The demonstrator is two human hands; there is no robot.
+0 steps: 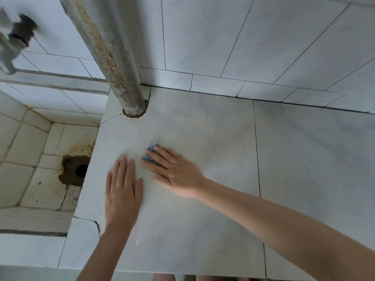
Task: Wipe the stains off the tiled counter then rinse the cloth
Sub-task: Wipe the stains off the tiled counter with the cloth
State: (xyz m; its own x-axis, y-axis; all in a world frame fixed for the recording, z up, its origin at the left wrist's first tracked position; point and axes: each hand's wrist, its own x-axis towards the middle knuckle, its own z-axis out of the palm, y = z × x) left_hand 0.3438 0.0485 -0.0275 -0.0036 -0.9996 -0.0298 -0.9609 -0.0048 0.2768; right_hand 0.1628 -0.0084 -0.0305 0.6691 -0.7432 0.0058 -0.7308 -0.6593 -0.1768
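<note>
A: Nearest the camera?

B: Two bare forearms reach in from the bottom edge. Left hand (122,191) lies flat on the counter (213,199), palm down, fingers straight and close together, holding nothing.

A: And the right?

B: Right hand (176,173) comes in at a slant from lower right, just beyond the left and apart from it. Fingers are stretched out, pressing down on the cloth (151,154). No curl round it that I can see.

A: Cloth position?

B: Blue, bunched under the right fingertips, on the left counter tile, near mid-frame. Only its far edge shows; the rest is hidden by the fingers. The tile around it has a faint yellowish cast.

A: Further back?

B: Pipe (113,57), grey and rust-streaked, rises through the counter's far left corner, with a brown ring at its base. Left of the counter and lower down sits a tiled basin (26,159), with brown staining round a drain hole (81,170) beside the counter edge.

A: Beyond that?

B: Tap (12,43) at top left over the basin, blurred. Pale tiled wall (263,37) meets the counter along a dark grout line.
</note>
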